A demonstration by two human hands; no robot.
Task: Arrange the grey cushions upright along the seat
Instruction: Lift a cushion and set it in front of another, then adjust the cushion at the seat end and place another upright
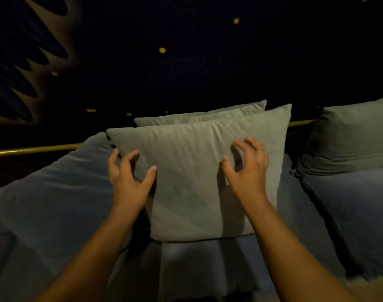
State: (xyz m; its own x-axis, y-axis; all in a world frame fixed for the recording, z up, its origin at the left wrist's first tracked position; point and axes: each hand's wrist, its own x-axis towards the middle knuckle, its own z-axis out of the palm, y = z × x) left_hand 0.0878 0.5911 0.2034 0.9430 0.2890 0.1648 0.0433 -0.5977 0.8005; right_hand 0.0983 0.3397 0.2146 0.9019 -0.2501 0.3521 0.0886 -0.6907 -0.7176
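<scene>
A grey square cushion (192, 171) stands upright in the middle of the seat, leaning back. Right behind it a second grey cushion (208, 115) shows only its top edge. A third grey cushion (347, 140) stands upright at the right. My left hand (129, 179) hovers at the front cushion's left side, fingers spread and curled, the thumb near the fabric. My right hand (247, 168) is in front of the cushion's right half, fingers apart and bent like a claw. Neither hand grips the cushion.
The blue-grey seat pad (44, 203) spreads left and below, another seat pad (349, 214) lies at the right with a dark gap between them. A brass rail (33, 149) runs behind the seat. Beyond it is darkness with small yellow lights.
</scene>
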